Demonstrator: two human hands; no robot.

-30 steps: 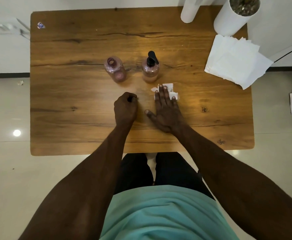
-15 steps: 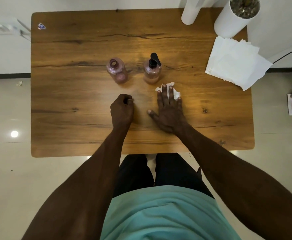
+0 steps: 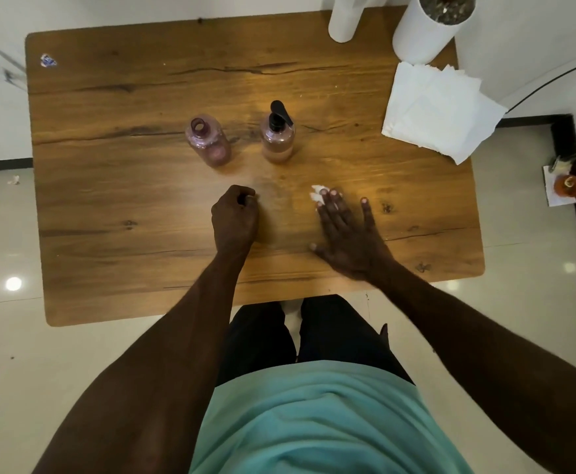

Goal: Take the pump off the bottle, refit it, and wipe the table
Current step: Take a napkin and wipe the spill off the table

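Wooden table (image 3: 108, 234), head view. Pump bottle (image 3: 277, 138) upright at centre, long axis vertical, black pump (image 3: 279, 112) fitted, nozzle pointing far-right. Open-necked bottle (image 3: 208, 142) beside it, left. Right hand (image 3: 348, 230) flat, fingers spread, pressing white tissue (image 3: 317, 193) onto table. Left hand (image 3: 235, 217) fisted, resting on table.

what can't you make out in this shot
- Tissue, head view: mostly hidden under the right hand; its size and folds are unclear.
- Left hand: a closed fist, so anything inside is hidden.
- White cylinder and white pot: cut off by the top edge.
- Small scrap at the table corner: too small to identify.
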